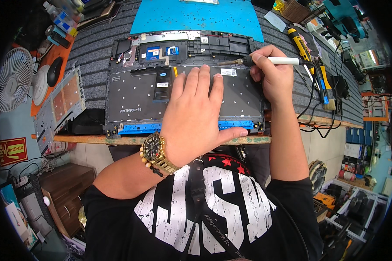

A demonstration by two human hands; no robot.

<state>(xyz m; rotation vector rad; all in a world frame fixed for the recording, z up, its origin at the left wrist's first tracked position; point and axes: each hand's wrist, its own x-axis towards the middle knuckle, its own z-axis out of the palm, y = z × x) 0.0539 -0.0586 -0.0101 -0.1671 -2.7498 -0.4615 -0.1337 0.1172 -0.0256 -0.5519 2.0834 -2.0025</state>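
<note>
A dark laptop top case (127, 95), underside up, lies across the bench edge, with blue strips (139, 128) along its near edge. My left hand (197, 108) lies flat on its middle, fingers apart and thumb out to the right. My right hand (274, 76), at the case's upper right, grips a soldering iron (283, 60) with a white handle; its metal tip points left over the upper strip of the case, near my left fingertips. Whether the tip touches the case I cannot tell.
A blue mat (191, 15) lies behind the case on the grey ribbed bench (91, 43). Screwdrivers (302, 43), a brush (328, 95) and cables lie at right. A metal plate (61, 108), bottles (61, 19) and a white fan (12, 78) are at left.
</note>
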